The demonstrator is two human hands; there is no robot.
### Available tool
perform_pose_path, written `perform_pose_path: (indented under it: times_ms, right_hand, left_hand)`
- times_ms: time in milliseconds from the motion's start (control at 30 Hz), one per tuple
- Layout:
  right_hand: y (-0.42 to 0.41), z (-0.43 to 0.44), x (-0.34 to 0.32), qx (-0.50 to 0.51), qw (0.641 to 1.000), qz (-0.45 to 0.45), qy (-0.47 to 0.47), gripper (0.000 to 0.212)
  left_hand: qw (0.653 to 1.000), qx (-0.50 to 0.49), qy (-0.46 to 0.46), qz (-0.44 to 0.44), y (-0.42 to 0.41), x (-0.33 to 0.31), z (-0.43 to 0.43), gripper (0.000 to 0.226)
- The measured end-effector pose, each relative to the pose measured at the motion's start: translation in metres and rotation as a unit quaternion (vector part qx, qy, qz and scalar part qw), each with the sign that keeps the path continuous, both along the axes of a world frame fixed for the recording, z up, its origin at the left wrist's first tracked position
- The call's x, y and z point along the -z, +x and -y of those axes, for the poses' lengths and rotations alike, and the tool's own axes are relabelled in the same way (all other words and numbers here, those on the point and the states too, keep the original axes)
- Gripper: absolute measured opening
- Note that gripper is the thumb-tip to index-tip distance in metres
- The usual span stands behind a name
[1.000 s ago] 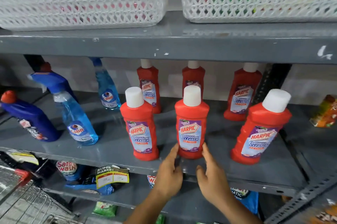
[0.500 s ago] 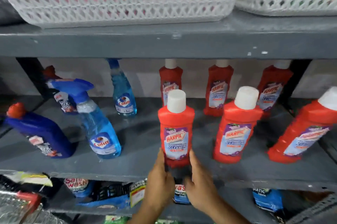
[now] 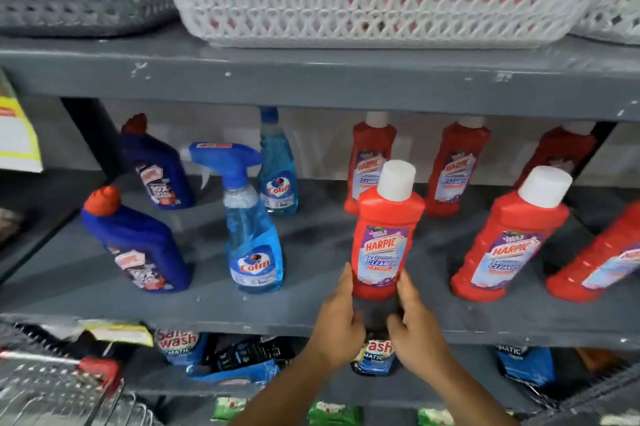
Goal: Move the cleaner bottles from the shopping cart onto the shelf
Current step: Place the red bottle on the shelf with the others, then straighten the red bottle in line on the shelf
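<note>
Both hands are cupping the base of a red Harpic bottle (image 3: 386, 235) that is standing upright near the front edge of the grey shelf (image 3: 207, 301). The left hand (image 3: 341, 316) is pressing its fingers (image 3: 346, 278) against the bottle's lower left side, and the right hand (image 3: 414, 320) is mirroring it, fingers (image 3: 403, 283) narrowed onto the lower right side, thumbs tucked under the shelf lip. Both forearms are reaching up from below, wrists bent slightly back.

The task is looking well advanced: beyond the fingers three red bottles (image 3: 372, 162) are lining the back, to the right of the fingers two more (image 3: 512, 235) are standing in front, and to their left the blue spray bottles (image 3: 251, 235) and dark blue bottles (image 3: 138, 245) are already shelved. The shopping cart (image 3: 59, 387) is showing only a corner, down and left of the fingers, so whether bottles remain in it cannot be told.
</note>
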State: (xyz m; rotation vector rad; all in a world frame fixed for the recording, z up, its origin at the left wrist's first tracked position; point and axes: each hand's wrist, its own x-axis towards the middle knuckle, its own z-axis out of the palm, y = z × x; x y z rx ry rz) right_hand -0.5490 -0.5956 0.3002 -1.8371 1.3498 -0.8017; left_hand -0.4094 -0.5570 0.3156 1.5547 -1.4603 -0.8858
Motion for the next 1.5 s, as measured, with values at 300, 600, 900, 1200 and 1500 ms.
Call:
perform_pose_path:
  times_ms: [300, 600, 900, 1200, 1500]
  right_hand:
    - [0.061, -0.050, -0.003, -0.118, 0.974, 0.054, -0.184, 0.045]
    - [0.164, -0.038, -0.007, -0.063, 0.997, 0.043, 0.034, 0.080]
    - [0.174, -0.061, -0.002, 0.076, 0.984, 0.088, -0.137, 0.064]
    - [0.298, -0.090, -0.006, -0.128, 0.992, 0.003, 0.003, 0.084]
    - [0.365, -0.104, -0.019, -0.139, 0.988, -0.035, 0.051, 0.087]
  left_hand:
    - [0.907, -0.401, -0.107, -0.078, 0.093, 0.009, -0.081, 0.067]
    - [0.984, -0.173, 0.008, -0.036, 0.156, -0.003, -0.051, 0.073]
    - [0.993, -0.103, -0.043, -0.045, 0.178, -0.012, -0.084, 0.071]
    - [0.971, -0.233, -0.036, -0.033, 0.295, -0.001, -0.117, 0.080]
    - [0.990, -0.116, -0.035, -0.070, 0.367, 0.003, -0.121, 0.088]
